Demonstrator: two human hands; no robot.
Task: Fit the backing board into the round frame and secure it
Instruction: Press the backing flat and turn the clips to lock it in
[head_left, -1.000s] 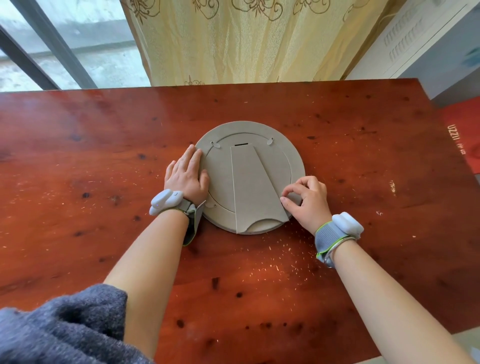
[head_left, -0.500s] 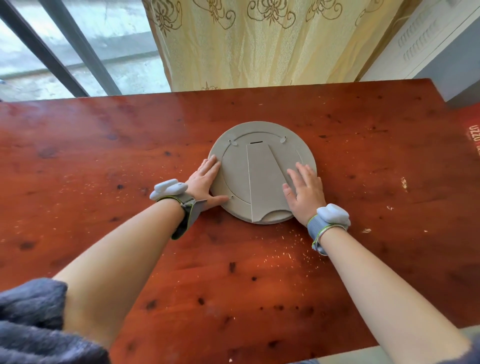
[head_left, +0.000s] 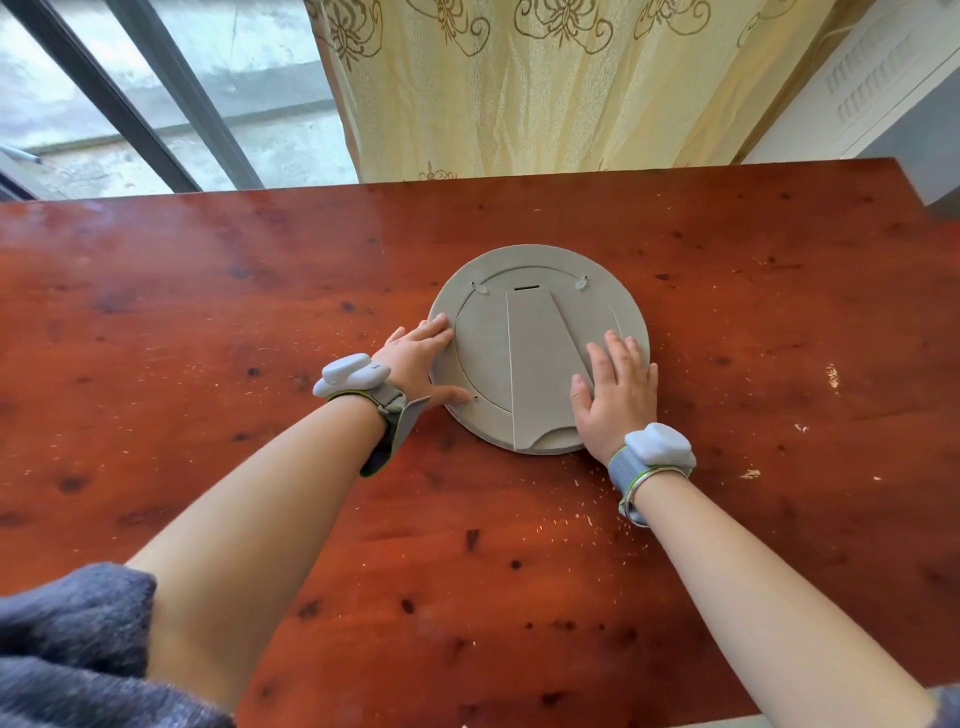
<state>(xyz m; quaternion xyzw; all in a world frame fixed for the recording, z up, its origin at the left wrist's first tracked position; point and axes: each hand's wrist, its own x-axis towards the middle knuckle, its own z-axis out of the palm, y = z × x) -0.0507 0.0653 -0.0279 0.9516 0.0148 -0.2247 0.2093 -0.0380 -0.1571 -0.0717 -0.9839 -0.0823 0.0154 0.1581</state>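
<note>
On a red-brown wooden table (head_left: 727, 519), we press our flat left hand (head_left: 415, 358) and right hand (head_left: 615, 387) onto the face-down round frame (head_left: 631, 317), backing board (head_left: 480, 353) seated inside, grasping nothing.

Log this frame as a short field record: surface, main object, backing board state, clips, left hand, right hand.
surface: red-brown wooden table, pale specks scattered on it
main object: round grey frame, lying face down
backing board: board sits inside the frame, stand flap flat
clips: two small tabs at the far edge
left hand: flat on the frame's left rim
right hand: flat, palm down on the board's right side
</note>
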